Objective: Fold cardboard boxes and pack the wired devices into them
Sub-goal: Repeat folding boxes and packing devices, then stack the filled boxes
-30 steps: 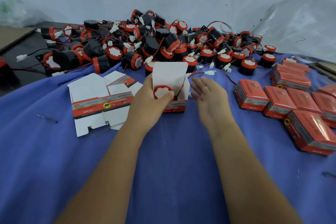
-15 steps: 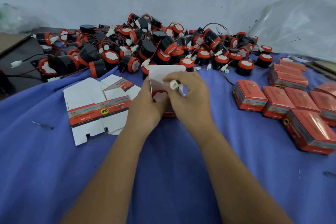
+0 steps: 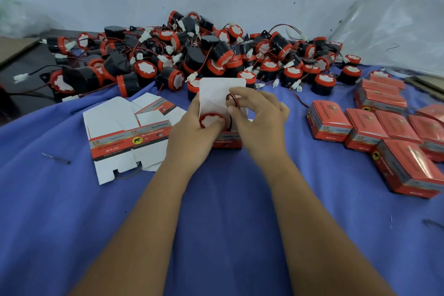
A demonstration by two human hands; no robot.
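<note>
Head view: left hand (image 3: 192,127) grips the open box (image 3: 225,142) mid-tabletop (image 3: 216,199), thumb on the horn (image 3: 212,121) seated inside. Right hand (image 3: 259,118) pinches the red wire (image 3: 231,101) above the box, under its raised flap (image 3: 216,94).

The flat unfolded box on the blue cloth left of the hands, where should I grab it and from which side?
Pinch the flat box at its near-left white flap, coming from the left: that flap juts out over bare cloth, probably easiest to get under.
</note>
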